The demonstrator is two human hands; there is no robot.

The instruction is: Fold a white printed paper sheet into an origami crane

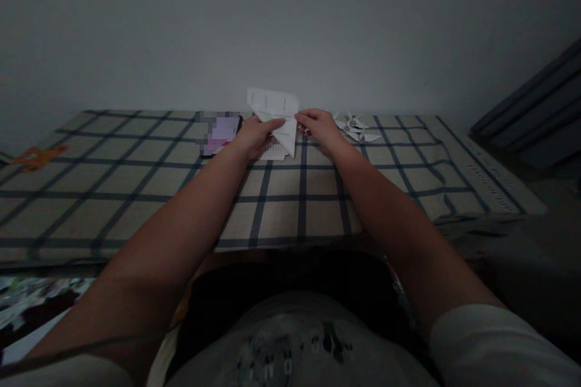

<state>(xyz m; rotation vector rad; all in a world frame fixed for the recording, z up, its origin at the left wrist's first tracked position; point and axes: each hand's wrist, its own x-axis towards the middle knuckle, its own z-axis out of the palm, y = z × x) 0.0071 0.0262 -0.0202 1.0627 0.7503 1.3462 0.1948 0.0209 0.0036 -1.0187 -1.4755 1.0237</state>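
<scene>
A sheet of white printed paper (274, 100), partly folded, is held up over the far part of the table. My left hand (258, 135) grips it from the left, thumb lying across its front. At the paper's right edge, my right hand (318, 125) pinches it between thumb and fingers. More printed paper (275, 153) shows beneath the held sheet; whether it lies apart from it I cannot tell. Just right of my right hand is a small pile of folded paper pieces (356, 128) with pointed ends.
A checked cloth (281, 214) covers the table, which stands against a grey wall (290, 30). Left of my hands lies a phone (222, 135) with a lit purple screen. An orange item (40, 158) rests at the far left.
</scene>
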